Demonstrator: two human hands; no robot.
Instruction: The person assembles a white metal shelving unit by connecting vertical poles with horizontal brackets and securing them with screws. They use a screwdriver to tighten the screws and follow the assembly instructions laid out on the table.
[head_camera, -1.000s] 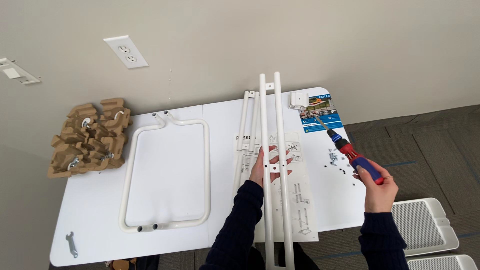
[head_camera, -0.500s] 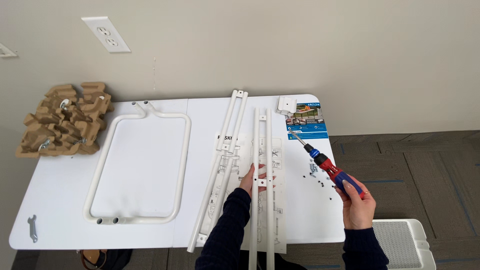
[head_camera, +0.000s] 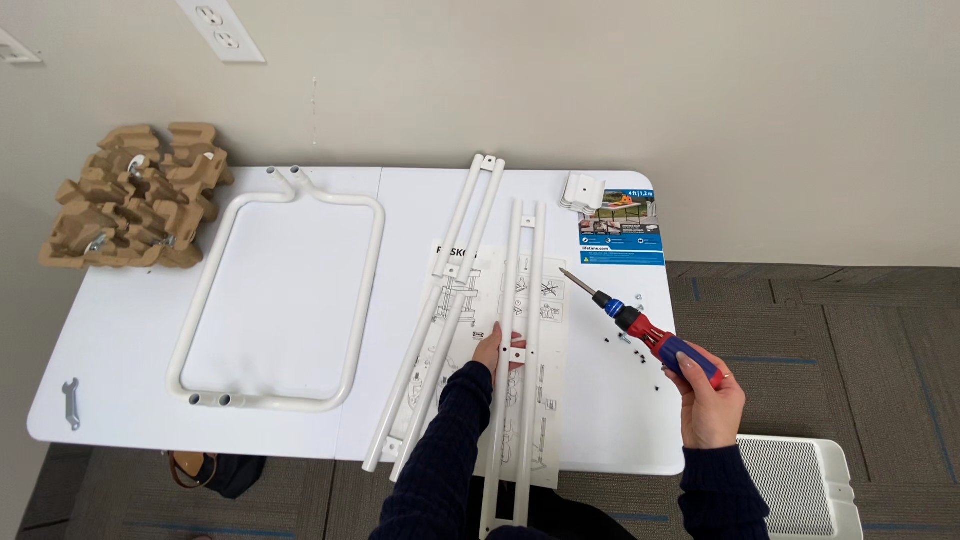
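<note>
My left hand (head_camera: 493, 348) lies flat, fingers loose, on the white rail pair (head_camera: 522, 330) | rails under my palm: stiff, light, probably slick, best pinned mid-length | right hand (head_camera: 712, 400) closed round screwdriver (head_camera: 640, 325), beside rails.

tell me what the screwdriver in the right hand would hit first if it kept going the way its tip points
Probably the nearer white double rail under the left hand; the screwdriver in the right hand points up-left toward it, though its height above the table is unclear.

A blue rectangular label card (head_camera: 620, 228) is lying at the white table's (head_camera: 130, 330) far right corner. A brown moulded cardboard package (head_camera: 135, 195) is sitting at the table's far left corner.
</note>
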